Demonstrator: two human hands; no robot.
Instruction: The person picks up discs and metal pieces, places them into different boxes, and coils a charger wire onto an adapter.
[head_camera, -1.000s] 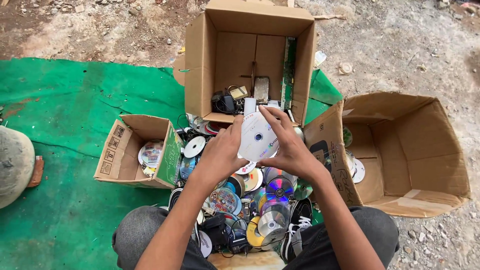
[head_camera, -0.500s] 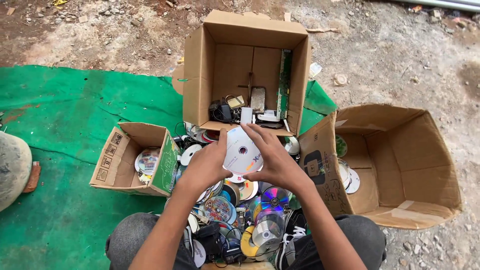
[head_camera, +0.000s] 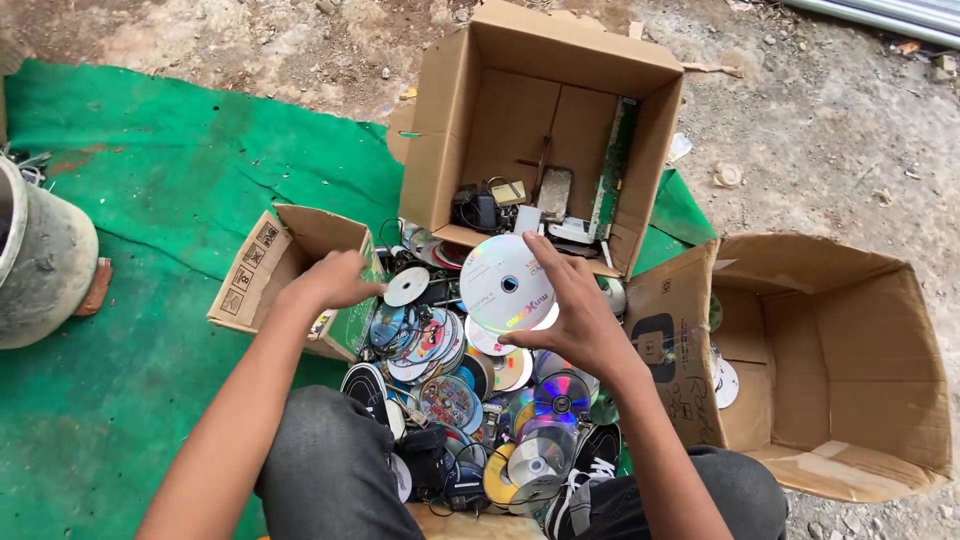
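Right hand (head_camera: 580, 325) pinches 1 silver disc (head_camera: 506, 284) above the pile (head_camera: 470, 390) between the knees, left hand (head_camera: 330, 282) loosely curled and empty over the small box (head_camera: 262, 275); few discs boxed, most of the pile looks unsorted.

Three open cardboard boxes (head_camera: 540, 110), two hands (head_camera: 330, 282), and a pile of discs (head_camera: 450, 370) too many to count.

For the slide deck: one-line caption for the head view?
Right hand holds a disc above a disc pile; left hand reaches over the small box.
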